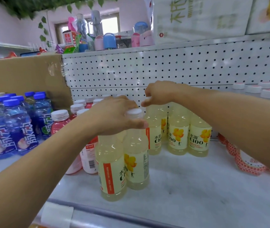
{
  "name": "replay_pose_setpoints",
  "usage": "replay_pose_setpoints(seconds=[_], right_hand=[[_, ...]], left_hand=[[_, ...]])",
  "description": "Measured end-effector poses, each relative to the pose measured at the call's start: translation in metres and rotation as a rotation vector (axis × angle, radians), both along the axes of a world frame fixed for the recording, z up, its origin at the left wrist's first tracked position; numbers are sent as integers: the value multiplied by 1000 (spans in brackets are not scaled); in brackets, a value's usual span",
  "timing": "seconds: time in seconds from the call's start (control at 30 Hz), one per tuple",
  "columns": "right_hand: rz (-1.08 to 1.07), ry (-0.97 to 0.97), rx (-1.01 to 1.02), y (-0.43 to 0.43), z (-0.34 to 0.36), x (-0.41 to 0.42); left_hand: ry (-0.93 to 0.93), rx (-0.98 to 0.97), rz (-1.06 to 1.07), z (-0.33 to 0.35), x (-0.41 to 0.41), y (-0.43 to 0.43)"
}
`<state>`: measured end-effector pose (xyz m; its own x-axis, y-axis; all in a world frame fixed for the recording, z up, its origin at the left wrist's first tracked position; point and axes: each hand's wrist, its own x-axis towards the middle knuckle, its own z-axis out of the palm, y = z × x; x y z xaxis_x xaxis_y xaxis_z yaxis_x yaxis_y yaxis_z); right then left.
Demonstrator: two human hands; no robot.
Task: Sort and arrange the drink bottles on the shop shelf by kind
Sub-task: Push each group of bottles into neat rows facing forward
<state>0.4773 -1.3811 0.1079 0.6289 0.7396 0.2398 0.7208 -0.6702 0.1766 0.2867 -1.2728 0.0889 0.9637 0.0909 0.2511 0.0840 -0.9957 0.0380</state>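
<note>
Head view: the left hand [114, 114] clamps its fingers over the tops of two yellow C100 bottles [122, 162] at the shelf front. Past those fingers, the right hand [160, 94] pinches the cap of a yellow bottle in the back group [178, 134]. Blue bottles [12, 124] and pink bottles [60, 122] already stand in their own groups to the left. The front pair looks left to join. The white shelf [188, 186] has a pegboard [163, 69] behind.
</note>
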Motion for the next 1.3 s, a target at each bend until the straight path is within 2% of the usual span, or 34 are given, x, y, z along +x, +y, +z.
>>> replay_pose_setpoints(seconds=[0.17,0.5,0.63,0.77,0.83,0.97,1.0,1.13,1.2,1.3], right_hand=[[97,143,16,-8,5,-5],[221,306,54,-22,10,-4],[199,239,86,-16,4,-5],[178,197,-6,-17,3,-3],[159,180,16,-18,4,0],[47,-69,-18,-12,1,1],[64,-58,-31,-11,1,2],[208,248,-22,-19,13,-3],[197,229,-12,-20,11,-1],[84,41,0,-18,4,4]], left_hand=[[-2,-5,13,0,0,-1],[3,-31,17,1,-1,-2],[-12,-51,4,0,-2,-2],[-28,-62,0,0,-2,-1],[-27,-60,1,-1,-1,-1],[-27,-60,0,-1,0,1],[-27,-57,-3,-1,1,1],[-26,-51,0,-2,1,1],[-31,-52,7,-2,1,1],[-37,-48,13,-2,1,1]])
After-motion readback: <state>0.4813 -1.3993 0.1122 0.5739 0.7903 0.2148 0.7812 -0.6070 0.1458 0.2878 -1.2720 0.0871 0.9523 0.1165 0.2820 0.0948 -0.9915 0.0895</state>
